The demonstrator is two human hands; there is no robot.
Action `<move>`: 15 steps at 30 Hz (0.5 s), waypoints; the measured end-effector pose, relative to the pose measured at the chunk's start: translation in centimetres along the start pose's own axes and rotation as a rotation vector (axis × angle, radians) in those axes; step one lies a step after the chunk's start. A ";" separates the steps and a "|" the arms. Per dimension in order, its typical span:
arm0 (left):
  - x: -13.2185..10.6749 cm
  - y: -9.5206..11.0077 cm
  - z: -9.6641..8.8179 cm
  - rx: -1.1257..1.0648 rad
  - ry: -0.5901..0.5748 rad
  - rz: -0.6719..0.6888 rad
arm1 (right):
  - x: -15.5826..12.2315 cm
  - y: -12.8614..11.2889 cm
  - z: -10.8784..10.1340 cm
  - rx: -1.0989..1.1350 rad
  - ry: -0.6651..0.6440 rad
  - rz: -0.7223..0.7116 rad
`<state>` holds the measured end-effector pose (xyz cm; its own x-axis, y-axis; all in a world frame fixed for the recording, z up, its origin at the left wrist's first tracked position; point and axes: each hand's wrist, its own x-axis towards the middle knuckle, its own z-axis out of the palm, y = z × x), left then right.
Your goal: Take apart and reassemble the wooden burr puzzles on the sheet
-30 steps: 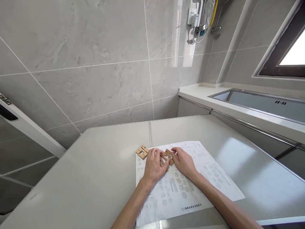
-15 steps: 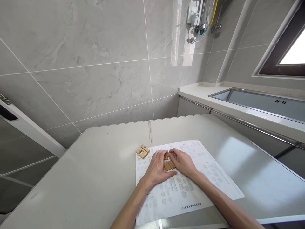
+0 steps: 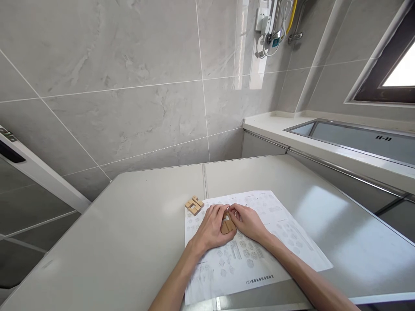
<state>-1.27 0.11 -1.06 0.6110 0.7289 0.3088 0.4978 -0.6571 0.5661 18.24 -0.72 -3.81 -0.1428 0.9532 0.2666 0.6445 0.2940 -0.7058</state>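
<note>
My left hand (image 3: 211, 228) and my right hand (image 3: 249, 222) meet over a printed instruction sheet (image 3: 259, 255) on the grey table (image 3: 136, 233). Between their fingertips they pinch a small cluster of notched wooden puzzle pieces (image 3: 227, 225), pressed together; most of it is hidden by my fingers. Both hands have their fingers curled round the pieces. A second small group of wooden pieces (image 3: 194, 204) lies untouched at the sheet's upper left corner, a short way beyond my left hand.
A tiled wall rises behind the table. A raised counter with a steel sink (image 3: 356, 138) runs along the right. A water heater with hoses (image 3: 275, 26) hangs high on the wall. A dark panel with a white edge (image 3: 32, 172) stands at the left.
My hands have closed in on each other and drawn slightly towards me, pushing the separate wooden pieces into one compact cluster. The other pieces at the sheet's corner have not moved.
</note>
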 end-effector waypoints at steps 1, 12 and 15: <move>0.0 0.1 -0.3 0.005 -0.018 0.016 | -0.1 0.0 0.0 0.005 -0.003 -0.008; 0.7 -2.6 -3.6 -0.004 0.353 -0.197 | -0.9 -1.2 0.1 0.054 -0.153 -0.140; 0.6 -5.4 -4.7 -0.038 0.598 -0.378 | -1.1 -1.5 0.0 0.051 -0.174 -0.168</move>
<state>-6.46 5.01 -0.28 -0.0473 0.8935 0.4466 0.5802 -0.3394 0.7404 17.44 -2.16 -3.03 -0.3752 0.8870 0.2692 0.5623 0.4487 -0.6946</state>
